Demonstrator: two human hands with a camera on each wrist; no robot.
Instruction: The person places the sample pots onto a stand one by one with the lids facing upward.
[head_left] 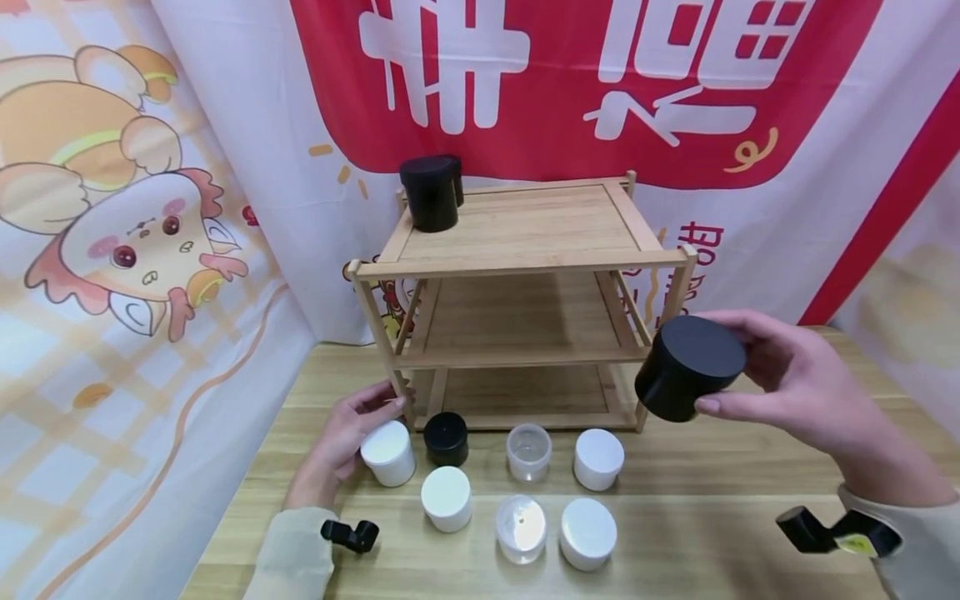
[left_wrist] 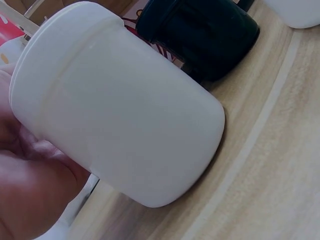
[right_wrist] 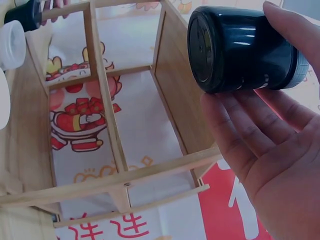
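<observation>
My right hand [head_left: 798,387] holds a black lidded jar [head_left: 686,367] up by the right front post of a three-tier wooden shelf [head_left: 525,267]. In the right wrist view, the thumb lies on one side of this jar [right_wrist: 240,50] and the fingers on the other, its base facing the shelf. My left hand [head_left: 360,429] grips the shelf's left front leg low down, near the table. Right by that hand stands a white jar [head_left: 388,454], which fills much of the left wrist view and hides part of the hand.
Black jars [head_left: 430,196] stand at the top tier's left end. Before the shelf, a small black jar [head_left: 446,439], clear jars [head_left: 528,452] and several white jars [head_left: 588,533] stand in two rows on the wooden table [head_left: 697,533]. A printed cloth [head_left: 247,100] hangs behind.
</observation>
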